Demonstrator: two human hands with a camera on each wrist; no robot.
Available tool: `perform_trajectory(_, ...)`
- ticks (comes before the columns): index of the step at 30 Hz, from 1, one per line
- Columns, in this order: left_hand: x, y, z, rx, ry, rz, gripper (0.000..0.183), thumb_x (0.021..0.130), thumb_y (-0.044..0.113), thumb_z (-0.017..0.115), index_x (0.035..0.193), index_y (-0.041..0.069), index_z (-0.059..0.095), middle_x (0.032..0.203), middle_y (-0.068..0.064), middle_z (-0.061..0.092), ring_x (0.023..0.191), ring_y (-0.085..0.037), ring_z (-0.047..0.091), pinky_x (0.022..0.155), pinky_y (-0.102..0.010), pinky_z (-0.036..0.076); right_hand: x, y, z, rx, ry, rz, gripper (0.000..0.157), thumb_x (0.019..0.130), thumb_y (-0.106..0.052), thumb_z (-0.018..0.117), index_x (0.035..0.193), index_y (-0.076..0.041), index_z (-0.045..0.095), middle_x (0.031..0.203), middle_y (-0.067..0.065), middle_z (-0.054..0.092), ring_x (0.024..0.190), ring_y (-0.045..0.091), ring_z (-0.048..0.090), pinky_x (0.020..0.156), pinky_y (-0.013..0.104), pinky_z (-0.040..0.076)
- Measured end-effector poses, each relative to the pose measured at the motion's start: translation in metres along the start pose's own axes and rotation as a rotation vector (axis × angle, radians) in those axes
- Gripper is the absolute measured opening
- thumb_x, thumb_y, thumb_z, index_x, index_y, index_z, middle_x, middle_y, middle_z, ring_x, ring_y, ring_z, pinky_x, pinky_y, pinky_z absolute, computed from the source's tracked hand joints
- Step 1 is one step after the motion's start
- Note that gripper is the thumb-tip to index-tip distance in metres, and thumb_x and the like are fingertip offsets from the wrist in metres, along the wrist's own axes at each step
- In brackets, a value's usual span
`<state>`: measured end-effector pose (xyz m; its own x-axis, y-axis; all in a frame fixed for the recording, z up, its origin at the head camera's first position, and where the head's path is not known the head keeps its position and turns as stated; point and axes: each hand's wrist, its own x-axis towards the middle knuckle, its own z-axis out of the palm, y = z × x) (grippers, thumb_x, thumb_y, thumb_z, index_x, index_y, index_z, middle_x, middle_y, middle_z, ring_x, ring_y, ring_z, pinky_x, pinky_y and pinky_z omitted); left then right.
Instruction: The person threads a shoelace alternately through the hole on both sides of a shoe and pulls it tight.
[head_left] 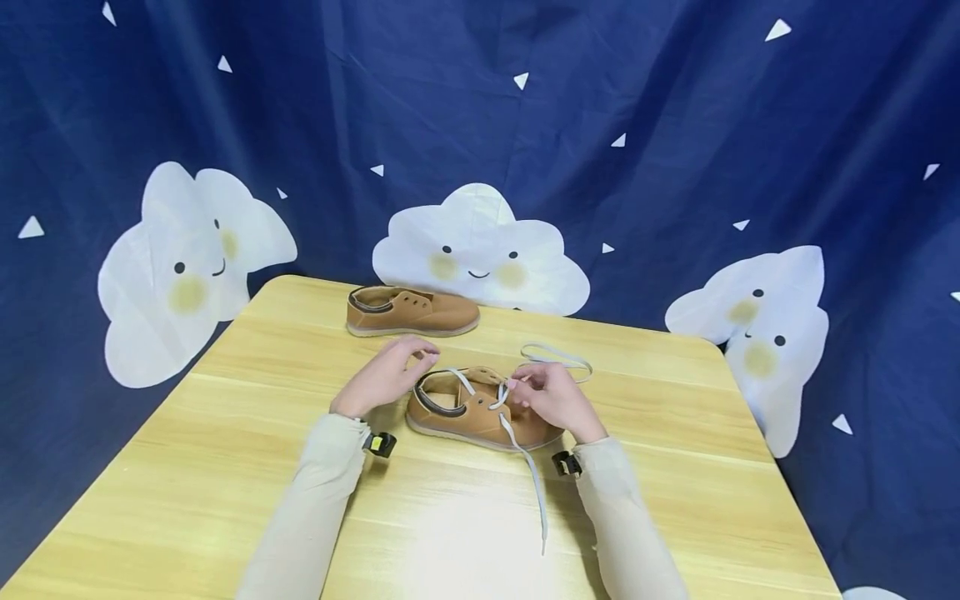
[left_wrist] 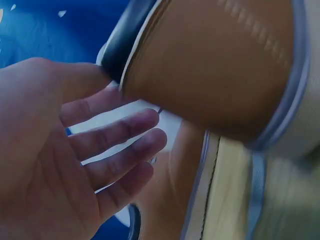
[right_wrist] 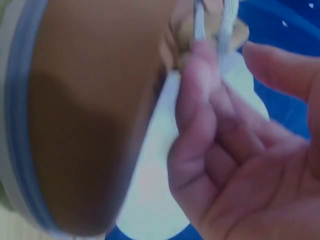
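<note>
A brown lace-up shoe stands on the table with its toe to the right. A pale grey shoelace runs through its eyelets, one end trailing over the near side onto the table. My left hand is at the heel collar, fingers loosely spread, and in the left wrist view its thumb overlaps the dark collar lining. Over the eyelets, my right hand has its fingers curled at the lace, holding it at the fingertips, with the thumb standing apart in the right wrist view.
A matching brown shoe, its eyelets unlaced, stands farther back near the table's rear edge. The lace's other length lies looped on the table beyond my right hand. Behind the wooden table hangs a blue curtain with cloud prints.
</note>
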<state>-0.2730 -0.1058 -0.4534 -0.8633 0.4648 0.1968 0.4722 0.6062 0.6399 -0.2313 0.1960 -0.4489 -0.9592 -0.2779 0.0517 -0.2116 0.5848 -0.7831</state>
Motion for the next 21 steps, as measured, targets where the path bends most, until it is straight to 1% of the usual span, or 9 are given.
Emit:
perform_trajectory(1,0.0,0.003,0.002,-0.005,-0.02,0.004,0.034,0.108,0.023,0.055,0.131,0.001,0.066,0.132,-0.015,0.069,0.123,-0.032,0.064,0.108,-0.051,0.05,0.001,-0.001,0.003,0.019,0.012,0.027,0.024,0.1,-0.017,0.068,0.115,0.001,0.071,0.082,0.014,0.075,0.071,0.022,0.068,0.067,0.026,0.052)
perform_trajectory(3,0.001,0.006,0.006,-0.006,-0.065,0.004,0.037,0.108,0.026,0.054,0.134,0.003,0.065,0.138,-0.015,0.065,0.132,-0.033,0.06,0.114,-0.051,0.045,0.002,-0.004,0.009,0.035,0.059,0.069,0.024,0.097,-0.017,0.072,0.114,0.0,0.072,0.083,0.011,0.076,0.07,0.018,0.068,0.067,0.026,0.052)
perform_trajectory(5,0.001,0.007,0.009,-0.008,-0.108,0.0,0.038,0.109,0.029,0.053,0.136,0.004,0.064,0.141,-0.014,0.064,0.136,-0.033,0.057,0.117,-0.05,0.043,0.003,-0.007,0.013,0.035,0.106,0.081,0.022,0.094,-0.015,0.074,0.111,-0.001,0.073,0.086,0.01,0.077,0.072,0.016,0.068,0.069,0.027,0.054)
perform_trajectory(7,0.001,0.006,0.012,-0.004,-0.139,0.014,0.038,0.109,0.03,0.052,0.135,0.005,0.065,0.139,-0.012,0.066,0.134,-0.031,0.059,0.116,-0.049,0.044,0.003,-0.009,0.016,0.026,0.144,0.067,0.017,0.093,-0.012,0.074,0.106,-0.002,0.076,0.087,0.009,0.078,0.075,0.015,0.067,0.072,0.028,0.054)
perform_trajectory(10,0.002,0.001,0.013,-0.022,-0.164,0.027,0.034,0.11,0.027,0.049,0.133,0.008,0.067,0.133,-0.009,0.07,0.127,-0.026,0.063,0.112,-0.047,0.048,0.003,-0.011,0.019,-0.028,0.188,0.007,0.012,0.094,-0.009,0.073,0.103,-0.003,0.079,0.089,0.008,0.077,0.077,0.013,0.065,0.073,0.027,0.053)
perform_trajectory(12,0.002,-0.004,0.011,-0.053,-0.178,0.023,0.033,0.111,0.027,0.047,0.129,0.011,0.069,0.126,-0.006,0.072,0.12,-0.021,0.066,0.108,-0.046,0.051,0.002,-0.012,0.02,-0.073,0.193,-0.034,0.013,0.095,-0.009,0.071,0.104,-0.004,0.079,0.089,0.007,0.075,0.076,0.013,0.061,0.07,0.025,0.05)
perform_trajectory(15,0.001,-0.009,0.008,-0.116,-0.202,-0.006,0.034,0.113,0.031,0.042,0.125,0.016,0.07,0.112,-0.003,0.071,0.107,-0.018,0.063,0.1,-0.042,0.05,0.002,-0.011,0.02,-0.111,0.18,-0.084,0.014,0.096,-0.006,0.07,0.106,-0.003,0.08,0.094,0.008,0.072,0.078,0.014,0.058,0.069,0.023,0.047)
perform_trajectory(18,0.001,-0.011,0.007,-0.127,-0.206,-0.013,0.036,0.113,0.035,0.04,0.126,0.018,0.07,0.112,-0.001,0.07,0.11,-0.017,0.063,0.101,-0.042,0.049,0.002,-0.009,0.018,-0.103,0.145,-0.111,0.017,0.096,-0.004,0.069,0.111,0.0,0.078,0.102,0.012,0.07,0.083,0.018,0.062,0.072,0.024,0.051)
perform_trajectory(21,0.001,-0.01,0.007,-0.12,-0.205,-0.008,0.037,0.113,0.031,0.04,0.129,0.014,0.069,0.117,-0.004,0.071,0.116,-0.021,0.063,0.106,-0.046,0.049,0.002,-0.008,0.012,-0.088,0.121,-0.102,0.022,0.099,-0.006,0.066,0.119,0.001,0.074,0.111,0.016,0.072,0.092,0.024,0.068,0.079,0.03,0.056)
